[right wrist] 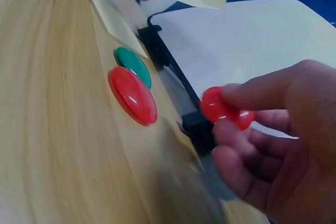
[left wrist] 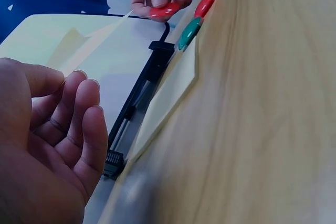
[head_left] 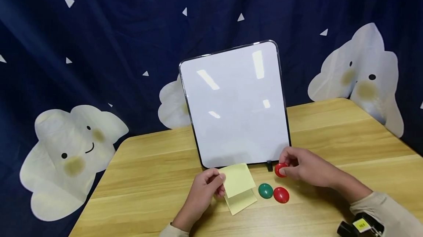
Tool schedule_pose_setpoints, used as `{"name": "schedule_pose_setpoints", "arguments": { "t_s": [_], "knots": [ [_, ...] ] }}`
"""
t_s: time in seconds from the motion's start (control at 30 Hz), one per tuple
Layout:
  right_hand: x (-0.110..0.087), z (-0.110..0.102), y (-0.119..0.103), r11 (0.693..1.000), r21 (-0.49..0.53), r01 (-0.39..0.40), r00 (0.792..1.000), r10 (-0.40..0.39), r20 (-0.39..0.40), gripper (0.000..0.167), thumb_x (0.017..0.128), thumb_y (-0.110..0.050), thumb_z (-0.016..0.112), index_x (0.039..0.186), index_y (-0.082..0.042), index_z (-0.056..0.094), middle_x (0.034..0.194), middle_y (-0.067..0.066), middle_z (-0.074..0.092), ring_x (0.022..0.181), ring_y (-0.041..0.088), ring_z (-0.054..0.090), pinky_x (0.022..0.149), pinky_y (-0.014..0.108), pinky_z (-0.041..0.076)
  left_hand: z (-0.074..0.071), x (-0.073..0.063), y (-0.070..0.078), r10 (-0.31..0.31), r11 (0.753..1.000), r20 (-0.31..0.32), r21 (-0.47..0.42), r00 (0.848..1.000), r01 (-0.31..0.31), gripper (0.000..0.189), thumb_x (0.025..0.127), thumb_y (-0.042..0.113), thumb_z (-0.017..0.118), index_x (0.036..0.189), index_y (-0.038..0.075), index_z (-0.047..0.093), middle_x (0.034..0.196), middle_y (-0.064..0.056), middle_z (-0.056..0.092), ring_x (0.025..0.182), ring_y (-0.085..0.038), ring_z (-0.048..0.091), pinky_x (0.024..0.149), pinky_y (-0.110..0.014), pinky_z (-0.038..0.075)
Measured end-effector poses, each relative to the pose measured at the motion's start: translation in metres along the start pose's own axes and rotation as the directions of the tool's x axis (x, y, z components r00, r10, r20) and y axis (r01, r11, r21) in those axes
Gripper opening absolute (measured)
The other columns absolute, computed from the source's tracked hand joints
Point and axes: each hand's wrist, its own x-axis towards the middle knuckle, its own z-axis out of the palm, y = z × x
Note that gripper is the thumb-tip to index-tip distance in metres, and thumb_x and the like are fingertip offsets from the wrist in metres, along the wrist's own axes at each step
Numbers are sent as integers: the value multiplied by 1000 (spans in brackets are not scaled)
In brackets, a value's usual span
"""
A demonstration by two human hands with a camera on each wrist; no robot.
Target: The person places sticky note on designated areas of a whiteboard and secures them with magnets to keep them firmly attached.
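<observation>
My left hand pinches a yellow sticky note by its left edge. The note is held above the table, over a second piece, a sticky note pad lying flat. Between the thumb and fingers of my right hand is a round red magnet, raised off the table near the lower right corner of the whiteboard. A green magnet and another red magnet lie side by side on the table, to the right of the pad. In the left wrist view the sticky note curls slightly.
The whiteboard leans back on black feet on the wooden table. Behind the table hangs a dark blue curtain with cloud patterns. A black wrist device sits at the right sleeve.
</observation>
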Motion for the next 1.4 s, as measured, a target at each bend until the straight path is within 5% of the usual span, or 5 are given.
{"name": "schedule_pose_setpoints", "arguments": {
  "t_s": [0.37, 0.73, 1.1, 1.4],
  "knots": [
    [7, 6, -21, 978, 192, -87, 980, 118, -160, 26, 94, -16, 71, 107, 2, 57, 90, 18, 61, 74, 33, 62, 67, 39, 58, 9, 17, 13, 68, 997, -53, -35, 996, -70, 27, 100, 23, 64, 89, -2, 62, 74, -10, 62, 65, -19, 63, 64, -29, 56],
    [16, -9, -45, 973, 231, 14, 980, 33, -198, 20, 96, -12, 65, 106, 4, 56, 89, 20, 62, 70, 29, 61, 66, 36, 58, 31, 44, 29, 119, 989, -91, -74, 989, -126, 26, 99, 21, 63, 85, -1, 60, 71, -7, 62, 61, -16, 62, 60, -28, 56],
    [30, -23, -67, 985, 160, 57, 983, -27, -184, 23, 96, -18, 70, 106, -1, 60, 91, 20, 61, 73, 32, 61, 67, 38, 56, 50, 65, 55, 164, 985, -95, -39, 982, -169, 27, 100, 21, 62, 83, -1, 61, 71, -7, 61, 62, -16, 62, 61, -26, 55],
    [35, -11, -76, 981, 138, 138, 937, -85, -339, 25, 95, -14, 71, 110, 3, 61, 90, 17, 64, 75, 26, 61, 66, 31, 56, 57, 72, 65, 214, 975, -153, -27, 965, -220, 25, 100, 21, 60, 81, 4, 59, 75, -6, 61, 70, -18, 64, 60, -30, 57]
  ]
}}
